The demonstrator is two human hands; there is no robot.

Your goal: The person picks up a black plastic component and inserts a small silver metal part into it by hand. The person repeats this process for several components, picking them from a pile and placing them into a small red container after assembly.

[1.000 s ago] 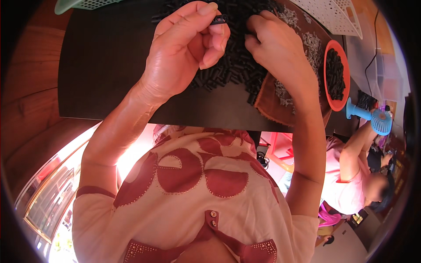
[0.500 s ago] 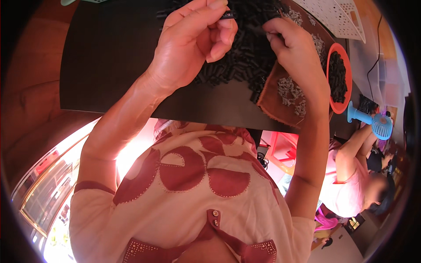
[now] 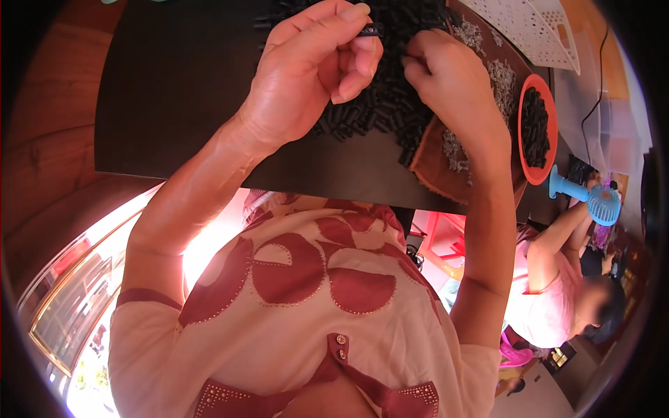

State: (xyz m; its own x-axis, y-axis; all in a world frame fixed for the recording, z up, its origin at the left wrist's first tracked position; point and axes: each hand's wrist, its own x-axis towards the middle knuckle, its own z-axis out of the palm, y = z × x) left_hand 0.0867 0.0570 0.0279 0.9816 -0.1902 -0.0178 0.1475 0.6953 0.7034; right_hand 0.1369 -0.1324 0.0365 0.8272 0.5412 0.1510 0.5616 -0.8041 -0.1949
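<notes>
Between the thumb and fingertips of my left hand (image 3: 306,73) is a short black tubular piece (image 3: 373,30), one end poking out to the right. My right hand (image 3: 453,83) is a little to the right of it, thumb and forefinger pinched together; whatever lies in that pinch is too small to make out. Under and between both hands spreads a heap of similar black pieces (image 3: 359,115) on the dark table (image 3: 174,90). Beneath my right wrist is a brown cloth (image 3: 433,171) with small silvery metal parts (image 3: 456,152) scattered on it, partly hidden by my arm.
An orange-red bowl (image 3: 554,129) of black pieces stands right of the cloth. Beyond it are a white perforated basket (image 3: 536,31) and a small blue fan (image 3: 603,203). Another person in a pink top (image 3: 547,299) sits at the right. The table's near edge runs by my body.
My right hand has shifted left, closer to my left hand, still pinched. My left hand has drifted slightly right and down with the black tubular piece.
</notes>
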